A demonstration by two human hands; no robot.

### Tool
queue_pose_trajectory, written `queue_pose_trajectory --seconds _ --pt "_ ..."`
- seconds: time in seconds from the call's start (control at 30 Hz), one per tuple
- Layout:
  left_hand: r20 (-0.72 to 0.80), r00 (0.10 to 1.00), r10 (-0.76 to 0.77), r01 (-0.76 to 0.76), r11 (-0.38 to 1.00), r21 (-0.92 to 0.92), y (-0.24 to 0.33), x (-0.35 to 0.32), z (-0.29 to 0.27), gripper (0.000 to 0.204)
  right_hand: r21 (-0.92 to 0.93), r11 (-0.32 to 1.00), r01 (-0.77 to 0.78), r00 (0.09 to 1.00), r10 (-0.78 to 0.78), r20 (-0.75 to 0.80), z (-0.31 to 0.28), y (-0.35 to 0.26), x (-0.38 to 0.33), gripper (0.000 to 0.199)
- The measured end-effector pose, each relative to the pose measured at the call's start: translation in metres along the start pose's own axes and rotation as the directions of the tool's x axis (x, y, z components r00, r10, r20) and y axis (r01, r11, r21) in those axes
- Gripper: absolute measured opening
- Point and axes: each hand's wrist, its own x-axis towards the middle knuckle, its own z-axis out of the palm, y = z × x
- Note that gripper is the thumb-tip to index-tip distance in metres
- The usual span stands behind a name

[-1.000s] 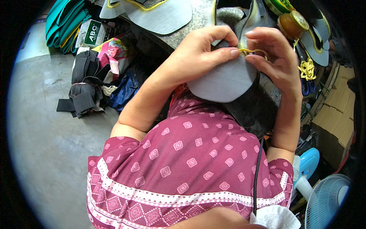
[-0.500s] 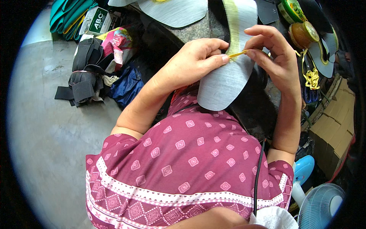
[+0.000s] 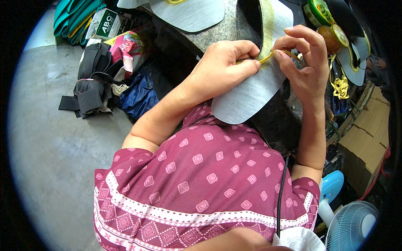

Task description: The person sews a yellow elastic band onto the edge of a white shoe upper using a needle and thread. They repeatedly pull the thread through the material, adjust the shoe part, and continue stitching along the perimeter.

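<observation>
Between my hands is a light-grey curved flat piece [image 3: 243,100], like a shoe upper, with a yellowish band along its inner edge. My left hand [image 3: 222,69] lies over its left side, closed, thumb pressing a narrow yellow strip [image 3: 266,58] down at that edge. In my right hand [image 3: 307,62] the strip is pinched between thumb and forefinger, the other fingers curled loosely. A short length stretches between both thumbs, and more of it loops out past my right fingers. The fingers under the grey piece are hidden.
Another grey piece [image 3: 188,14] rests on the worn work surface [image 3: 197,39]. At right are a round tub [image 3: 318,12], an amber jar [image 3: 333,39], a tangle of yellow strip [image 3: 341,88], cardboard [image 3: 364,138] and a fan [image 3: 351,226]. Black scraps [image 3: 92,96] lie on the floor at left.
The grey piece has tilted and its upper part has shifted right. My left thumb has moved slightly right along the edge. More strip now shows past my right fingers.
</observation>
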Motion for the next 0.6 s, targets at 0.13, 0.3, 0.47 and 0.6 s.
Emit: queue_pose_trajectory --seconds 0.13,0.3,0.47,0.6 --pt "-0.01 0.998 0.066 -0.064 0.987 0.15 0.0 0.001 0.0 0.025 -0.025 1.0 0.002 1.0 -0.003 -0.023 0.005 0.002 0.002 0.042" --pt "0.035 0.998 0.047 -0.052 0.984 0.171 0.002 -0.002 0.001 0.014 -0.137 0.988 0.065 0.997 -0.068 -0.022 0.012 0.005 0.001 0.049" --pt "0.014 0.995 0.096 -0.097 0.96 0.264 0.001 -0.001 0.004 0.017 0.107 0.994 -0.03 0.999 0.031 -0.009 0.005 -0.003 -0.002 0.051" --pt "0.045 0.996 0.08 -0.088 0.97 0.229 0.001 0.0 0.004 0.019 0.285 0.953 -0.105 0.994 0.093 0.055 0.0 -0.003 -0.001 0.054"
